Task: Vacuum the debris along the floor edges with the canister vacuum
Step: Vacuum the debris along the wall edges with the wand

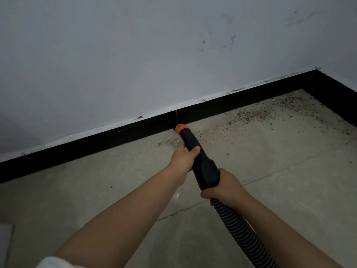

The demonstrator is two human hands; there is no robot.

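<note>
While both hands (pixel 183 157) (pixel 226 187) grip the rigid black nozzle (pixel 195 147), ribbed hose (pixel 241 229), gritty debris (pixel 251 115).

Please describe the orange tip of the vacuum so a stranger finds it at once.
Follow the black baseboard under the white wall to its vertical joint. There the orange tip meets the floor. It is the only bright colour, capping the black nozzle that both hands hold.

Dim, flat, bluish light, soft focus throughout, wide-angle bending at edges.

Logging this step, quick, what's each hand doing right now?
Left hand: grips the black vacuum nozzle.
Right hand: grips the nozzle's rear end, by the hose.
</note>
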